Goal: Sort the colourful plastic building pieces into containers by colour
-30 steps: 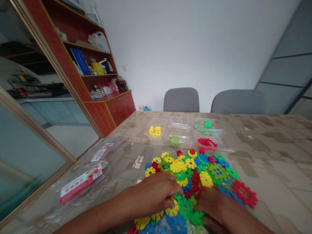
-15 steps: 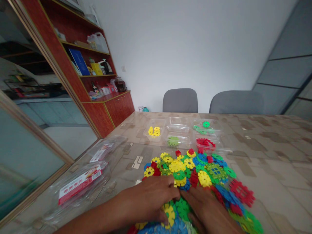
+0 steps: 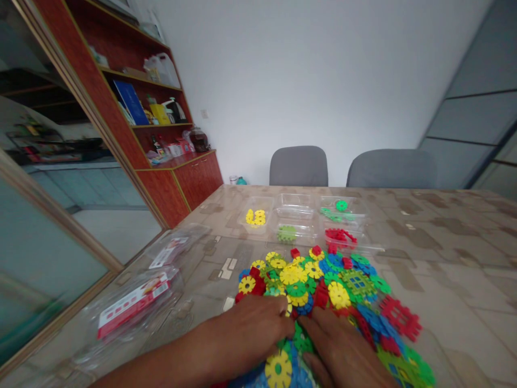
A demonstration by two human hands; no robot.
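A loose pile of plastic snowflake-style building pieces in yellow, green, blue and red spreads over the near part of the table. My left hand reaches into its near left side, fingers curled down among the pieces; whatever the fingertips hold is hidden. Close beside it, my right hand rests on the pile with fingers stretched forward and thumb apart. Between my wrists lies a yellow disc on blue pieces. A red square-windowed piece lies at the pile's right edge.
Behind the pile stand clear plastic trays, some with yellow pieces, a light green piece, and red pieces. Clear packaging with a red-and-white label lies left. Two grey chairs stand beyond the table.
My left hand has shifted slightly down and toward me, with its fingers more tucked in. The yellow disc below it shows more fully. My right hand has barely moved.
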